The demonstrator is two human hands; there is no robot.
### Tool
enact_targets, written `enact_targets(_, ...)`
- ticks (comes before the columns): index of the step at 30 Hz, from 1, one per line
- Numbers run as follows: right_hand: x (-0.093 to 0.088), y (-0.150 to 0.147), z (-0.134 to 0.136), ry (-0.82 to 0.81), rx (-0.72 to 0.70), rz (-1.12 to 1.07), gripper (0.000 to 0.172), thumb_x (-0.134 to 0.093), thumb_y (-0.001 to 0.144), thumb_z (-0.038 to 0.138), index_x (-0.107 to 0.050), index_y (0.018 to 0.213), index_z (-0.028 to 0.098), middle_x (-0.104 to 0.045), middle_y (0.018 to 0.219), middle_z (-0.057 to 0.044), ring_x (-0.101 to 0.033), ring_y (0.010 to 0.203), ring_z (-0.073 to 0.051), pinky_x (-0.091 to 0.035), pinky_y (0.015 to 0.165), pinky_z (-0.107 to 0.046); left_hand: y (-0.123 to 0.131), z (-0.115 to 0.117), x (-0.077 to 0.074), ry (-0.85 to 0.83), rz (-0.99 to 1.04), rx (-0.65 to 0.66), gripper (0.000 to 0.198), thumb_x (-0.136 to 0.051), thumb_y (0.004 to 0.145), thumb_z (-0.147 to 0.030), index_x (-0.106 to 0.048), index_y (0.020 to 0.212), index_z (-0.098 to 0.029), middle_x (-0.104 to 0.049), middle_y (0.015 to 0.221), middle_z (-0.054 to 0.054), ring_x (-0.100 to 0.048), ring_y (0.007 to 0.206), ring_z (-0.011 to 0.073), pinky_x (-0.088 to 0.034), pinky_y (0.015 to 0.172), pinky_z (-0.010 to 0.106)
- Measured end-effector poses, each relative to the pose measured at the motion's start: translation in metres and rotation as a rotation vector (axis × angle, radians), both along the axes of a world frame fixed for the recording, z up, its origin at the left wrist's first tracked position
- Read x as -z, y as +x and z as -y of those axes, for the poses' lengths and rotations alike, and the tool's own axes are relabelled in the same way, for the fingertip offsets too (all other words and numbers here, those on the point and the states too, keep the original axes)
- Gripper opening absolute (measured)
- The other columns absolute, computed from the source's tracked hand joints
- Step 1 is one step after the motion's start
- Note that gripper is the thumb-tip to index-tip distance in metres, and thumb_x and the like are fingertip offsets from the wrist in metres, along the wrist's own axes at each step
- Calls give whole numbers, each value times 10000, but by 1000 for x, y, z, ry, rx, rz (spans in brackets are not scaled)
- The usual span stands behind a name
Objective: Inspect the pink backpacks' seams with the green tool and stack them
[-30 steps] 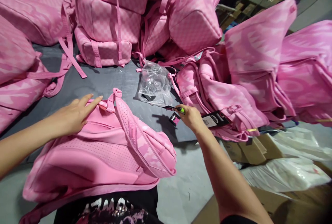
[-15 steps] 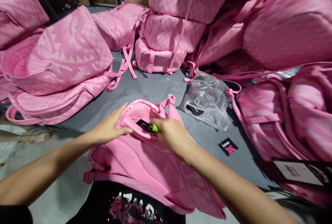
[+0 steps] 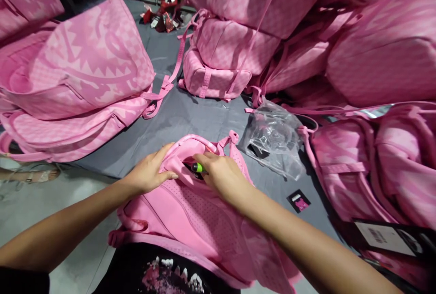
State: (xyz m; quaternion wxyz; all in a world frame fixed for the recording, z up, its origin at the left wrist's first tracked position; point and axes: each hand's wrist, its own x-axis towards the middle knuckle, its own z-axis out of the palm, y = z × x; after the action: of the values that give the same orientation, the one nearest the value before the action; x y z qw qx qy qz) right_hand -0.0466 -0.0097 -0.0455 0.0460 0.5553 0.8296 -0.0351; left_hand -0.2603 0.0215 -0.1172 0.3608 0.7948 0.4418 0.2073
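Note:
A pink backpack lies before me, its perforated back panel and straps facing up. My left hand grips it near the top, thumb on the near side of a padded strap and fingers over the far edge. Closed around a small tool with a bright green and black end, my right hand is at the gap beside the top handle. Fingers and fabric hide the rest of that tool, so its kind is unclear. Something dark shows in the gap under it.
Stacked pink backpacks stand at the left and at the back; more lie at the right. A crumpled clear plastic bag and a small black card rest on the grey table. Small red items sit farther back.
The pink backpack at the back left, with a person's arm behind it, is gone from there, uncovering red items. My view has shifted slightly. The dark piece at the gap shows less now.

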Motion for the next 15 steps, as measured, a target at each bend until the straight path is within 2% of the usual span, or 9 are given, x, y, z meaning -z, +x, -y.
enact_targets(3,9,-17,-10,19,-25,-195,188,-602,889,235,-725,1016,173,-751,904,-80,-654,734,-176,-360,633,-258,0,2,2,-16,38,-1,831,-673,848,-447,-286,1553,-241,-540,1492,98,-540,1354,288,-446,1097,393)
enact_targets(5,14,-25,-18,-12,-55,-241,165,-615,886,284,-733,898,169,-750,843,-74,-647,710,-176,-358,621,-261,0,2,3,-14,81,-9,820,-684,841,-432,-303,1546,-259,-567,1466,89,-555,1336,282,-454,1085,390)
enact_targets(8,9,-23,-23,-44,-120,-206,148,-584,883,194,-729,902,168,-755,856,-73,-661,739,-177,-365,621,-260,-2,3,4,-14,92,-16,868,-695,825,-451,-267,1563,-293,-617,1406,86,-616,1255,295,-493,1023,406)
enact_targets(10,1,-12,-17,-75,-148,-92,202,-555,876,124,-727,969,171,-764,929,-90,-690,817,-197,-397,668,-266,-4,3,4,-35,43,-68,960,-720,788,-488,-228,1581,-265,-650,1349,122,-651,1189,331,-519,958,430)
enact_targets(12,-8,6,-5,-154,-103,76,249,-540,862,76,-729,1001,162,-769,980,-123,-717,888,-237,-429,720,-287,-5,0,5,-54,-13,-103,913,-738,750,-522,-358,1527,-231,-679,1288,140,-663,1150,353,-529,910,429)
enact_targets(14,-16,25,15,-229,8,217,296,-537,827,31,-733,1015,151,-772,973,-148,-734,911,-281,-455,734,-311,-5,-4,6,-55,-36,-88,650,-719,751,-529,-592,1308,-219,-718,1197,112,-679,1097,340,-529,874,403)
enact_targets(15,-20,33,27,-236,77,251,317,-537,805,12,-733,1013,150,-774,960,-151,-739,911,-296,-465,729,-318,-5,-6,5,-53,-35,-68,505,-702,762,-515,-659,1165,-213,-740,1117,91,-697,1032,322,-528,836,386)
